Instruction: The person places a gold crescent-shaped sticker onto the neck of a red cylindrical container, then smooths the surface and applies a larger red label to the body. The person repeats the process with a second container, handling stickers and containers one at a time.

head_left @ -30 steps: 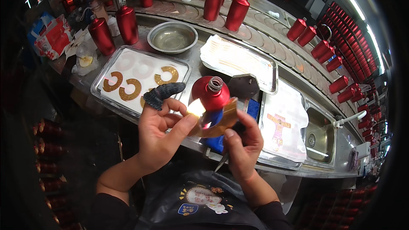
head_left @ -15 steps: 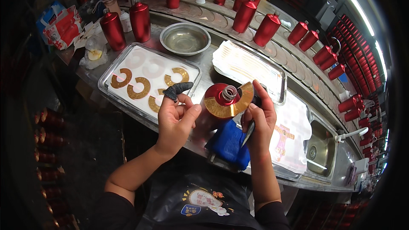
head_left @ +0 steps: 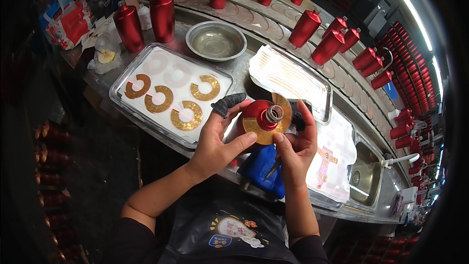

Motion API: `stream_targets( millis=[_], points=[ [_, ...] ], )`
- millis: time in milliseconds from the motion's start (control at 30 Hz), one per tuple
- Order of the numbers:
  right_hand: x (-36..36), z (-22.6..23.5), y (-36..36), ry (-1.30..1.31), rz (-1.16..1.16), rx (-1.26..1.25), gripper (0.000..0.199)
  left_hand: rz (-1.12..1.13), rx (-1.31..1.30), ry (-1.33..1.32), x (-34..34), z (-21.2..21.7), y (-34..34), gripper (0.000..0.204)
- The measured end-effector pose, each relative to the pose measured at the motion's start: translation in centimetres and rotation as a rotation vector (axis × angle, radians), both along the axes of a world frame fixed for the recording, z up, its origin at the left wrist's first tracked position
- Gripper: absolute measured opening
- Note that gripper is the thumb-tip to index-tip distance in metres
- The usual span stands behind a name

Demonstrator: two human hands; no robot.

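Observation:
A red bottle (head_left: 250,109) with a bare threaded neck stands tilted in front of me. Round its shoulder lies a gold C-shaped decal (head_left: 264,137), its far end sticking up beside the neck. My left hand (head_left: 215,137) curls about the bottle's left side, thumb pressing the decal's near edge. My right hand (head_left: 299,151) has its thumb on the decal's right part, with the fingers behind it. A thin pointed tool (head_left: 273,168), perhaps tweezers, juts from the right palm. Black covers are on fingers of both hands. Under the bottle sits a blue pad (head_left: 264,172).
More gold decals (head_left: 187,116) lie on a white sheet in a metal tray (head_left: 115,87) at left. Beyond are a metal water bowl (head_left: 216,24) and a bright paper-filled tray (head_left: 328,105). Right, patterned sheets (head_left: 337,166) lie by a sink (head_left: 373,186). Red bottles (head_left: 306,28) line a conveyor (head_left: 264,22).
My left hand has moved right onto the bottle and decal. The decal now sits lower round the shoulder, and my right thumb has come down on it. Bottles on the conveyor have shifted right.

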State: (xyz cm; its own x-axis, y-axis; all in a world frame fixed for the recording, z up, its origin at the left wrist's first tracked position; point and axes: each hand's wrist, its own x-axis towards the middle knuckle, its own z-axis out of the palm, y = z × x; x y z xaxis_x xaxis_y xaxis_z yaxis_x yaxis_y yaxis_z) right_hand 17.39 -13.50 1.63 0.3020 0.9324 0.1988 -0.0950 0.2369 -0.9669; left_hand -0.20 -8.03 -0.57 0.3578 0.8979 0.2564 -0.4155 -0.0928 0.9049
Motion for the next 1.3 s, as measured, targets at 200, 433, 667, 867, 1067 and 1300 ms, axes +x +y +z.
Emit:
stream_targets(
  millis=[200, 433, 667, 867, 1067, 1300],
  points=[
    [-0.3, 0.1, 0.5, 0.042, -0.009, -0.003, 0.075, -0.008, -0.101, -0.03, 0.5, 0.3, 0.2, 0.061],
    [-0.5, 0.2, 0.6, -0.006, -0.009, 0.011, 0.076, 0.016, -0.142, -0.059, 0.7, 0.4, 0.6, 0.055],
    [-0.8, -0.1, 1.0, 0.021, -0.067, 0.008, 0.069, 0.031, -0.196, -0.093, 1.0, 0.5, 0.9, 0.05],
    [-1.1, -0.3, 1.1, -0.061, -0.097, 0.013, 0.066, 0.012, -0.152, -0.086, 0.8, 0.3, 0.9, 0.051],
    [-0.5, 0.0, 0.8, -0.053, -0.014, -0.014, 0.068, -0.015, -0.159, -0.087, 1.0, 0.2, 1.0, 0.051],
    [-0.4, 0.1, 0.8, -0.047, -0.012, -0.019, 0.066, -0.025, -0.123, -0.09, 0.8, -0.1, 1.0, 0.053]
  ],
)
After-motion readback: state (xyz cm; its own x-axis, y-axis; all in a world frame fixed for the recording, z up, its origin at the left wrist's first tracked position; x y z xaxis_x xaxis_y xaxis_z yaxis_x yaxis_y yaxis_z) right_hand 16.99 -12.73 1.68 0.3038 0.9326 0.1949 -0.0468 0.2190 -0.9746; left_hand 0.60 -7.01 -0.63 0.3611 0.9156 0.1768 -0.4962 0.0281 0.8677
